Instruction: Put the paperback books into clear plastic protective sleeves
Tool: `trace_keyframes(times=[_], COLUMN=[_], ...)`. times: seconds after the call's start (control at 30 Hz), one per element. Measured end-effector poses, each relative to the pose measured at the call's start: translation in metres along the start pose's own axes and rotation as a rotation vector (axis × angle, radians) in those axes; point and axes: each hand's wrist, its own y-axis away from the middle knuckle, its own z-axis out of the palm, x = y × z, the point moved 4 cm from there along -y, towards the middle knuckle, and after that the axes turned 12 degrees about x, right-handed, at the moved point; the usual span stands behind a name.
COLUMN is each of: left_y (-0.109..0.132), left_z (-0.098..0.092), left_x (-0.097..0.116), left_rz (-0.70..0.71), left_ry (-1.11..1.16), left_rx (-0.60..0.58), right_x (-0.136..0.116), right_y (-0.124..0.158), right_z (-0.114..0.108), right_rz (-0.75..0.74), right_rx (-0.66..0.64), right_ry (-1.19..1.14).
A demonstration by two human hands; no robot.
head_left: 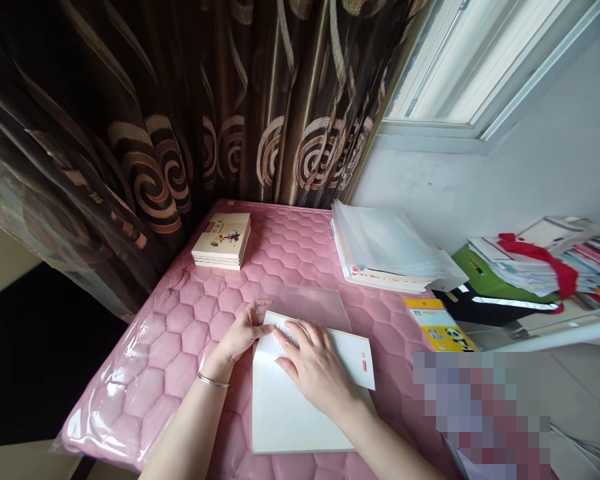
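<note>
An open book [300, 417] lies on the pink quilted table cover, with its white cover flap [353, 363] folded out at the upper right. My left hand [243, 331], a bracelet on its wrist, pinches the book's upper left corner between thumb and fingers. Across the flap and the page below it rests my right hand [313, 360], its fingers spread and pressing on the paper. A clear plastic sheet [315, 303] lies flat beyond the book, partly under it.
Several stacked books [223, 240] sit at the back left. At the back right, plastic sleeves [390, 240] lie over more books. A yellow panda packet [440, 325] is on the right edge, near a cluttered shelf [520, 267]. Dark curtains [280, 100] hang behind.
</note>
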Motion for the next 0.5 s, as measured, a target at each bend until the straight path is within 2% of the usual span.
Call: trace_keyframes(times=[0.1, 0.23, 0.3, 0.37, 0.43, 0.5], left_y=[-0.001, -0.001, 0.001, 0.003, 0.005, 0.008], left_z=[-0.001, -0.001, 0.002, 0.004, 0.006, 0.008], left_x=[0.000, 0.002, 0.004, 0.007, 0.009, 0.010], left_rz=[-0.006, -0.019, -0.017, -0.007, 0.005, 0.020], left_ry=[0.031, 0.047, 0.034, 0.007, -0.018, -0.024], left_rx=[0.038, 0.100, 0.111, 0.123, 0.135, 0.145], right_x=[0.018, 0.073, 0.099, 0.115, 0.120, 0.120], right_y=[0.005, 0.028, 0.041, 0.049, 0.052, 0.050], right_z=[-0.012, -0.022, -0.016, -0.006, 0.002, 0.006], right_rz=[0.152, 0.639, 0.903, 1.128, 1.261, 1.299], right_rx=[0.080, 0.239, 0.229, 0.160, 0.118, 0.151], right_ry=[0.028, 0.002, -0.180, -0.464, -0.728, -0.877])
